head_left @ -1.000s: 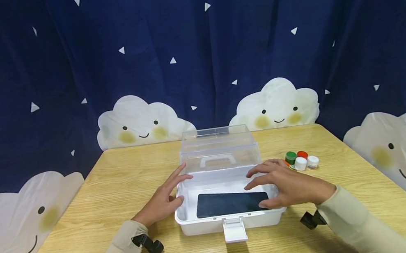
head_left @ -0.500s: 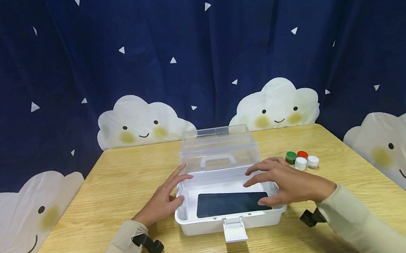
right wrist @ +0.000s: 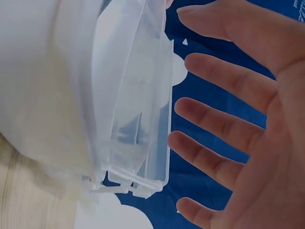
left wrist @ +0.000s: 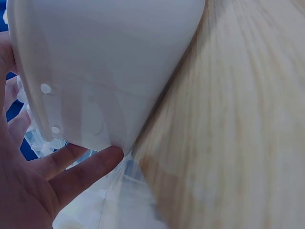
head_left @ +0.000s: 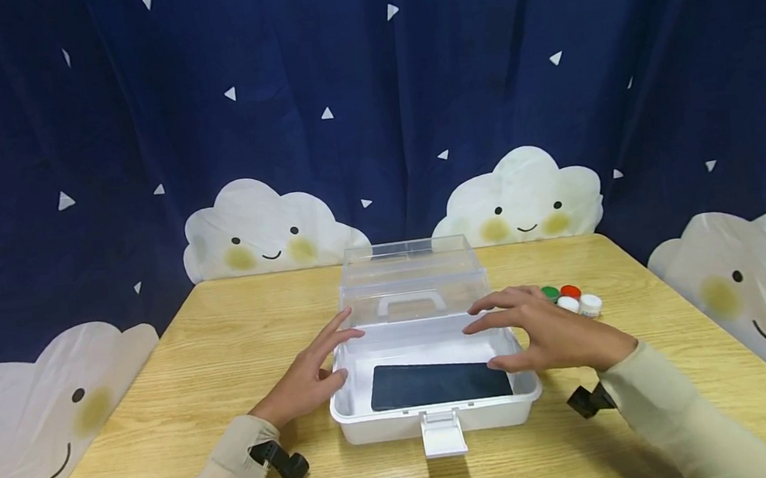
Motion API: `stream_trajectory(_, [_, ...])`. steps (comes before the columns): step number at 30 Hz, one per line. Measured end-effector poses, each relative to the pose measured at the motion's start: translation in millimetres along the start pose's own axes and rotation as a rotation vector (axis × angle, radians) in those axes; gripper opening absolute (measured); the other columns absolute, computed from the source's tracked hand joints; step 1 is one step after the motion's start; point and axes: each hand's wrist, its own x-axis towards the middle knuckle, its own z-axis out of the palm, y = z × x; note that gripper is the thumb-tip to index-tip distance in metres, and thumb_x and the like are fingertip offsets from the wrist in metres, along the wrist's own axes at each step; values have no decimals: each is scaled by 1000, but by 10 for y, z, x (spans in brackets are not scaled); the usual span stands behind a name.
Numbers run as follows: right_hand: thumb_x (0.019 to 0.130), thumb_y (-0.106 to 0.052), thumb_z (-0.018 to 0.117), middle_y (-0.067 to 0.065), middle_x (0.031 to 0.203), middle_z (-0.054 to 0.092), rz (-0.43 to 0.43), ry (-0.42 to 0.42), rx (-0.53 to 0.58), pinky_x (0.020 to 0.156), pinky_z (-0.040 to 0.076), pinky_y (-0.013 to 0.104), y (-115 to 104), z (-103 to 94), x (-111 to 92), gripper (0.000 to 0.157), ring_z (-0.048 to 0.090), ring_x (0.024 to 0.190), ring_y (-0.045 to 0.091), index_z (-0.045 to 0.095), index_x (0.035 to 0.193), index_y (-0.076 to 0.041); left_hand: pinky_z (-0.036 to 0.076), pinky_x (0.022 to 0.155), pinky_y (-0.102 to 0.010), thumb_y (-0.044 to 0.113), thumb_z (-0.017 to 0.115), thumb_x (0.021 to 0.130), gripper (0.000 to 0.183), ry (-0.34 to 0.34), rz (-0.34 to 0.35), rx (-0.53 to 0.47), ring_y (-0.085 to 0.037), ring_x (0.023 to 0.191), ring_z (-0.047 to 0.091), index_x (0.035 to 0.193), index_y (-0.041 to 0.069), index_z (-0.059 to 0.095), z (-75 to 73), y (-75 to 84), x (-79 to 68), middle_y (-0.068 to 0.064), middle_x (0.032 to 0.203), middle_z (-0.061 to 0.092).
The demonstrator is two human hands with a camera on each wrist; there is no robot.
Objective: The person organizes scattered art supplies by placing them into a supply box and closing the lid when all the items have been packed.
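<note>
A white plastic storage box stands on the table, its clear lid swung back. Inside lies a flat, dark rectangle with rounded corners. My left hand rests at the box's left end, thumb over the rim. In the left wrist view, straight fingers touch the box's outer corner. My right hand hovers over the right end with nothing in it. Its fingers are spread apart in the right wrist view. The head view does not show the right palm.
Beyond the right hand stand several small jars, one with a green lid, one red, others white. A white latch hangs at the box's front. A dark blue curtain backs the wooden table.
My right hand has lifted slightly up and away from the box's right front corner, and now hides more of the jars. The left hand and the box have stayed in place.
</note>
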Motion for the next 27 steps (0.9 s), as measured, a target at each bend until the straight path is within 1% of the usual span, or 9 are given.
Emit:
stream_trajectory(5, [75,-42,69,-5,123,51,42,11,11,88,26,47,93,-6,-6,43,44,114,17,61,115,-28,51,54,-27,-5,52,81,55,-4,-3,0,-33,130,26,132,14,43,-3,3,9,-1,151,11])
stream_trajectory(8, [74,-45,68,-8,123,50,83,18,-7,87,27,47,151,-14,-11,43,44,114,17,62,113,-28,51,55,-27,-4,52,81,55,-6,-2,-1,-33,130,26,132,14,43,-5,0,10,-2,151,11])
stream_trajectory(10, [74,-47,67,-7,124,50,105,22,-16,87,28,48,187,-22,-16,42,43,115,17,62,112,-29,51,56,-27,-4,52,81,55,-6,1,-2,-34,130,26,132,14,43,-5,-4,8,-4,151,11])
stream_trajectory(13, [74,-46,68,-3,125,49,117,39,-21,87,27,50,245,-36,-29,42,42,116,20,63,111,-28,52,57,-27,-4,51,81,55,-7,0,-3,-35,130,25,132,14,43,-5,-3,7,-2,151,11])
stream_trajectory(18, [74,-45,68,0,126,47,130,75,-29,83,28,52,369,-48,-58,39,44,115,23,62,110,-32,51,54,-27,-4,51,81,55,-6,-5,-3,-32,130,27,132,13,43,-5,-1,7,3,150,10])
stream_trajectory(22, [75,-45,67,1,127,47,173,89,6,86,30,57,479,-52,-97,39,44,115,25,61,111,-31,49,49,-26,-5,52,80,55,-5,3,0,-29,129,29,132,13,43,-8,-6,6,1,150,11])
stream_trajectory(27, [75,-46,66,4,130,45,260,99,68,88,36,55,625,-30,-154,40,41,117,28,61,112,-30,48,48,-25,-5,52,80,55,-6,11,3,-28,128,30,132,12,43,-10,-4,4,-5,150,11])
